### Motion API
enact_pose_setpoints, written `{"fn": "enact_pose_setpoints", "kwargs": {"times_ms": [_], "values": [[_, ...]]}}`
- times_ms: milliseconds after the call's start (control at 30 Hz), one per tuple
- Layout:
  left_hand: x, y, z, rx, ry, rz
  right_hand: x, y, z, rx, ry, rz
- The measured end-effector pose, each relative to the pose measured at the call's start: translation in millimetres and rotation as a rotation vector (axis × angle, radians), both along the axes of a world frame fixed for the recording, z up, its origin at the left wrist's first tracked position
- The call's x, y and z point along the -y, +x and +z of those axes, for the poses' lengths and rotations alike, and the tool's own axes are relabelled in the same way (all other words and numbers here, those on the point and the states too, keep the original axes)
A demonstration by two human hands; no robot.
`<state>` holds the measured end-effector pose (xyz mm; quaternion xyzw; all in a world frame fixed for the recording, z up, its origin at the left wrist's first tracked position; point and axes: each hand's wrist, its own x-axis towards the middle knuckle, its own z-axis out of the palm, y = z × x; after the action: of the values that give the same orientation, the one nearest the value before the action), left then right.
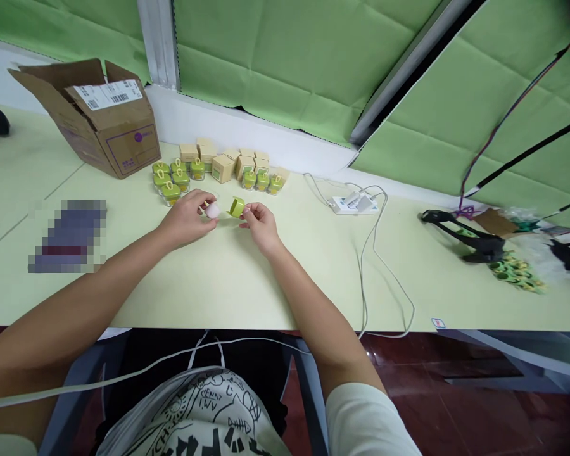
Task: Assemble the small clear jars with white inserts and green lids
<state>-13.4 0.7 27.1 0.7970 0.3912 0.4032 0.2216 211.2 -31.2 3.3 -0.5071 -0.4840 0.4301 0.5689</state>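
My left hand [189,218] is closed around a small pale, round piece [212,210] that could be the base of a little jar; a faint clear edge shows above it. Between the thumb and fingers of my right hand [262,228] is a green lid [236,206], tilted on its side and turned toward the left hand. The two pieces are a short gap apart, just above the table. Just behind my left hand stand several small clear jars with looped green lids [171,191]. More such green-lidded jars [262,182] stand to the right, in front of the cartons.
Several small kraft cartons [223,168] line the back. A large open cardboard box [123,142] stands left, beyond a blurred-out dark rectangle [71,234]. Right lie a power strip [354,204] with white cables, a black stand [479,240] and green pieces [515,272].
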Motion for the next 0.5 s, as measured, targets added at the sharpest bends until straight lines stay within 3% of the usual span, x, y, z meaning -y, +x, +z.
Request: {"fn": "enact_pose_setpoints", "kwargs": {"times_ms": [300, 500], "values": [[8.3, 4.7, 3.8, 0.090, 0.040, 0.009, -1.4, -1.1, -1.5, -0.013, -0.026, 0.022], [12.7, 11.8, 3.2, 0.228, -0.086, 0.051, -0.9, -1.2, -2.3, -0.025, -0.011, 0.046]]}}
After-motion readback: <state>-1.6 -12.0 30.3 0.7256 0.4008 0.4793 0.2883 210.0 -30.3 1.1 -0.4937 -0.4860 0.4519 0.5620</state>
